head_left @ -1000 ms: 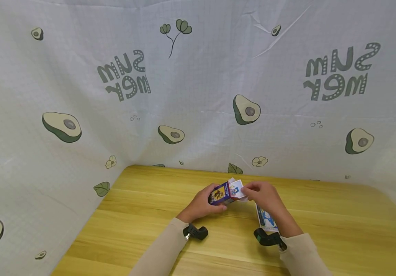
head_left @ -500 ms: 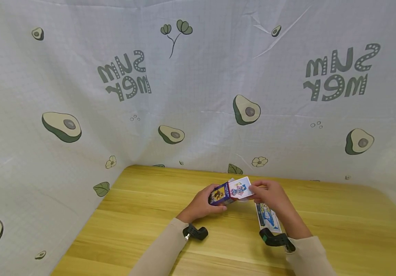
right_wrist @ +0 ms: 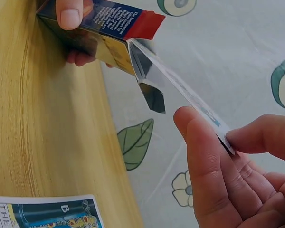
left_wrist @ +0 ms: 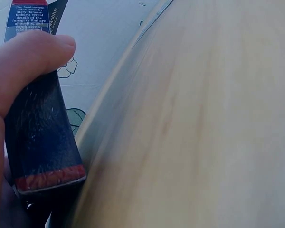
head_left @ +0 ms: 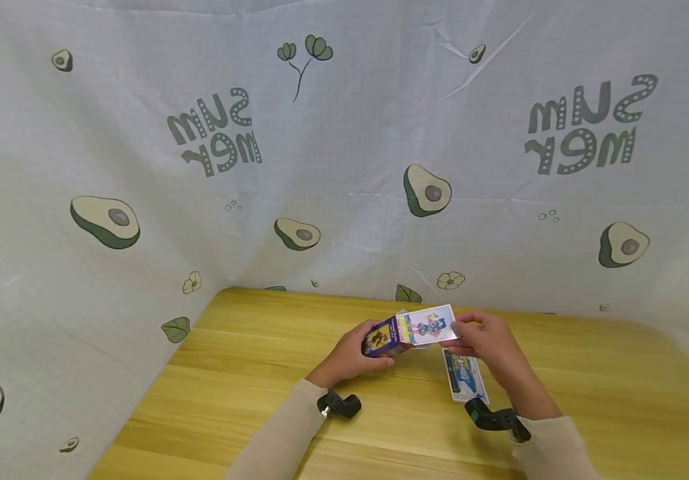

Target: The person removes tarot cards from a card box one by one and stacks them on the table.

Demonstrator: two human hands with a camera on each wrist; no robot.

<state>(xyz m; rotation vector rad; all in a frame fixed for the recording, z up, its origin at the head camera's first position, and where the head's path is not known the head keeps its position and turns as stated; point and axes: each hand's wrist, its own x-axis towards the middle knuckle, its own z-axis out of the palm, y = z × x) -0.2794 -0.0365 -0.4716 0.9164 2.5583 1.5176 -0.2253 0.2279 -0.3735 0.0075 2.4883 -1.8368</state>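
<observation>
My left hand point(head_left: 350, 353) grips a dark blue card box point(head_left: 382, 337) with red edging and a small picture on its face. The box's end flaps stand open toward the right. Between thumb and fingers, my right hand point(head_left: 491, 343) pinches a tarot card point(head_left: 428, 325) that shows a figure in blue and pink. Most of the card is out, its left end still at the box mouth. In the right wrist view the card point(right_wrist: 190, 97) appears almost edge-on beside the open flap point(right_wrist: 152, 92). My left thumb point(left_wrist: 33, 57) lies across the box's narrow side in the left wrist view.
Another tarot card point(head_left: 466, 378), mostly blue, lies face up on the wooden table point(head_left: 248, 373) below my right hand. Behind the table hangs a white curtain point(head_left: 350, 133) printed with avocados. Black wrist cameras point(head_left: 340, 404) sit on both wrists.
My right hand has moved to the right, drawing the tarot card steadily out of the box. The left hand and box stay nearly still. More of the card on the table now shows.
</observation>
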